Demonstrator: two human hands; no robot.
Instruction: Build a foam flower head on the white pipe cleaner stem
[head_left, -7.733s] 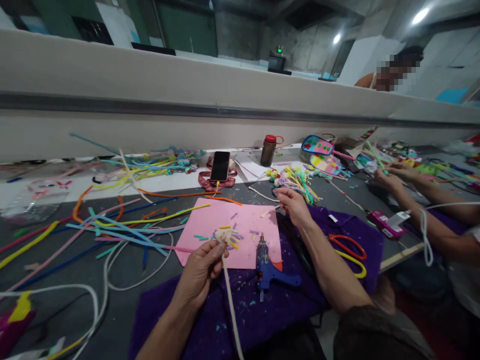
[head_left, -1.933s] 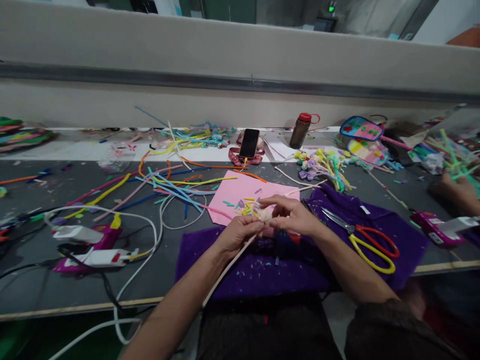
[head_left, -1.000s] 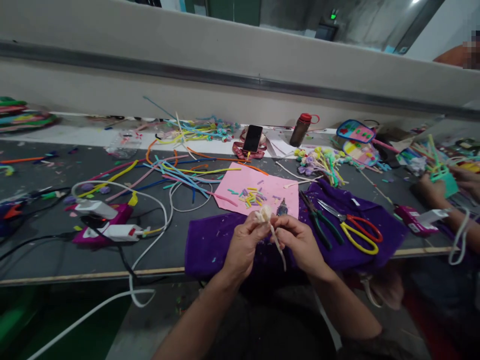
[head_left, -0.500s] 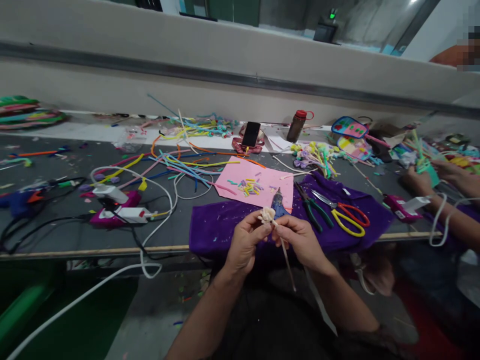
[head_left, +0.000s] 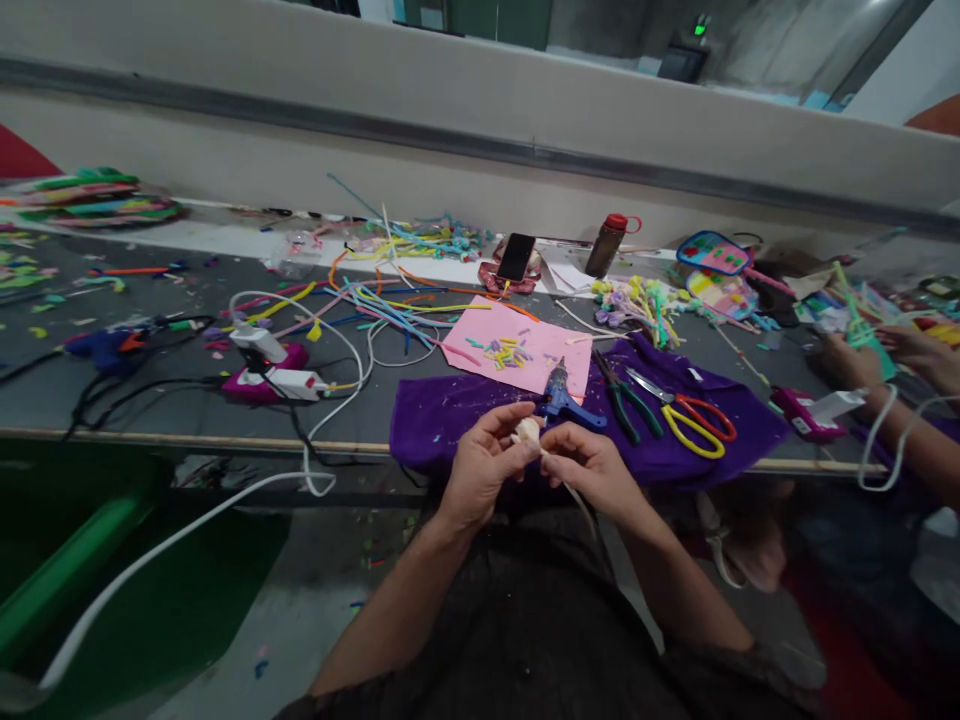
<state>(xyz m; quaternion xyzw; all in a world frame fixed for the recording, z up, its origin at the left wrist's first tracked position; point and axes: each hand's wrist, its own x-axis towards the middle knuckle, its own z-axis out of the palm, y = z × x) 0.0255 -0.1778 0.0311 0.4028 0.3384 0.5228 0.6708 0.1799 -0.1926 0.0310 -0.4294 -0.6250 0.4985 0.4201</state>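
Note:
My left hand (head_left: 480, 465) pinches a small cream-coloured flower (head_left: 528, 431) that looks made of fuzzy pipe cleaner. Just below its head, my right hand (head_left: 592, 468) grips the thin pale stem (head_left: 579, 500), which hangs down past my palm. Both hands are close together over the table's front edge. Behind them a blue glue gun (head_left: 559, 395) lies on a purple cloth (head_left: 442, 405). Green-handled pliers (head_left: 628, 400) and scissors (head_left: 686, 415) with red and yellow handles rest to the right on the cloth.
Cut pipe-cleaner bits lie on a pink sheet (head_left: 480, 335). Behind it are a phone (head_left: 517, 257) and a red-capped bottle (head_left: 606, 246). Power strips (head_left: 262, 375) with white cables stand left. Another person's hands (head_left: 855, 362) work at the right.
The view has shifted a little to the left. The flower has turned between my fingers, and its stem now slants further right under my right hand.

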